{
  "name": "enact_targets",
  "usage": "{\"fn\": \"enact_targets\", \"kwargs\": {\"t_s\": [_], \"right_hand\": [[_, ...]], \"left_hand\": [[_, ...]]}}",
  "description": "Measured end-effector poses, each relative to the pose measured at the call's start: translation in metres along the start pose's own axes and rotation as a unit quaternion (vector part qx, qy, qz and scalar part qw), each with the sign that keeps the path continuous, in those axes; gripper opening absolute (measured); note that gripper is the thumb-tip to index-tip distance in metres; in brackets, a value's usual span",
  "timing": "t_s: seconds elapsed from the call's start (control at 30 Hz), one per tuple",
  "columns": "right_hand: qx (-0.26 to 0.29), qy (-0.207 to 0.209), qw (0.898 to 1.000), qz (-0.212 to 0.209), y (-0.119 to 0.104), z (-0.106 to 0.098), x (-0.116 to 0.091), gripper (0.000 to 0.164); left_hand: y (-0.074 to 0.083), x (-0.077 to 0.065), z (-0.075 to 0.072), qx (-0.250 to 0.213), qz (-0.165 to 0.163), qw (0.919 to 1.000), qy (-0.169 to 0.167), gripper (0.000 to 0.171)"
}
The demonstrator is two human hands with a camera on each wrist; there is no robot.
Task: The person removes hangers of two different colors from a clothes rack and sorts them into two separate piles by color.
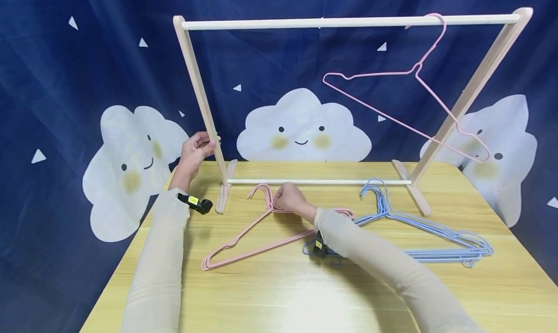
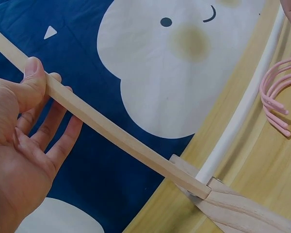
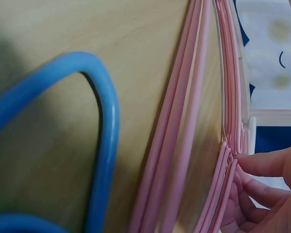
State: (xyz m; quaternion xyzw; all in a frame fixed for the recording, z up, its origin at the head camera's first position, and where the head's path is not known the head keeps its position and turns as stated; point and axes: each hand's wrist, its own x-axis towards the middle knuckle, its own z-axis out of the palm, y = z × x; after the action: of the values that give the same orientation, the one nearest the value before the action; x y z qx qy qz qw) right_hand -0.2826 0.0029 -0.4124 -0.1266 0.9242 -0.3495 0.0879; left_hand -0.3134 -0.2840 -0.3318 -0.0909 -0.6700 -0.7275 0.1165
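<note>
My left hand (image 1: 196, 151) grips the left wooden post (image 1: 198, 86) of a small clothes rack. In the left wrist view, the thumb lies on one side of the post and the fingers reach behind it. My right hand (image 1: 289, 197) pinches a pink hanger at its neck. That hanger belongs to a stack of pink hangers (image 1: 261, 249) lying on the table under the rack's low rail, hooks pointing left. The right wrist view shows thumb and fingertips at the bend where the wires of the pink hangers (image 3: 177, 121) meet.
One pink hanger (image 1: 379, 73) hangs tilted from the white top rail (image 1: 283, 23), near its right end. A pile of blue hangers (image 1: 436, 255) lies on the table (image 1: 244, 299) to the right, partly beneath my right forearm. Behind stands a dark blue curtain (image 1: 270, 57) with clouds.
</note>
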Motion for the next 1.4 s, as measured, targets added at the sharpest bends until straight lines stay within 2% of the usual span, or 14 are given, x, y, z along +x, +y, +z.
{"fn": "enact_targets", "kwargs": {"t_s": [0.33,0.5,0.63,0.7,0.8,0.9,1.0,1.13,1.2,1.27,1.33,1.37,1.4], "right_hand": [[0.013,-0.006,1.000,-0.008,0.002,-0.002,-0.001,0.004],[0.054,-0.025,0.998,-0.001,-0.004,-0.022,-0.002,0.005],[0.102,-0.022,0.994,-0.002,-0.021,-0.069,-0.008,0.009],[0.114,-0.005,0.993,-0.028,-0.030,-0.103,-0.013,0.011],[0.140,0.055,0.986,-0.074,-0.040,-0.160,-0.026,0.017],[0.172,0.141,0.968,-0.115,-0.047,-0.217,-0.045,0.017],[0.219,0.221,0.942,-0.127,-0.051,-0.270,-0.072,0.009],[0.332,0.284,0.889,-0.136,-0.049,-0.323,-0.100,0.006],[0.380,0.307,0.860,-0.146,-0.042,-0.340,-0.106,0.010],[0.416,0.325,0.838,-0.140,-0.035,-0.354,-0.108,0.014],[0.428,0.338,0.830,-0.121,-0.027,-0.364,-0.108,0.016],[0.430,0.340,0.830,-0.107,-0.023,-0.369,-0.107,0.015],[0.427,0.339,0.834,-0.090,-0.019,-0.373,-0.106,0.015]], "left_hand": [[0.000,0.000,0.001,0.003,-0.001,1.0000,0.000,0.013],[0.000,0.000,0.001,0.005,-0.004,1.0000,0.000,0.014],[0.000,-0.001,0.002,0.007,-0.003,1.0000,0.000,0.014],[0.001,-0.001,0.002,0.004,-0.003,1.0000,-0.001,0.014],[0.001,-0.001,0.001,0.003,-0.002,1.0000,-0.004,0.014],[0.001,-0.001,0.001,0.003,-0.002,1.0000,-0.004,0.014],[0.002,-0.001,0.001,0.006,-0.001,1.0000,-0.005,0.013],[0.001,-0.001,0.001,0.002,0.002,1.0000,-0.007,0.014],[0.000,0.000,0.000,0.000,0.003,1.0000,-0.006,0.014],[0.000,0.000,-0.001,-0.003,0.003,1.0000,-0.005,0.014],[-0.001,0.000,-0.001,-0.006,0.002,1.0000,-0.004,0.014],[-0.001,0.001,-0.002,-0.005,0.001,1.0000,-0.004,0.014],[-0.001,0.001,-0.002,-0.005,0.000,1.0000,-0.004,0.014]]}}
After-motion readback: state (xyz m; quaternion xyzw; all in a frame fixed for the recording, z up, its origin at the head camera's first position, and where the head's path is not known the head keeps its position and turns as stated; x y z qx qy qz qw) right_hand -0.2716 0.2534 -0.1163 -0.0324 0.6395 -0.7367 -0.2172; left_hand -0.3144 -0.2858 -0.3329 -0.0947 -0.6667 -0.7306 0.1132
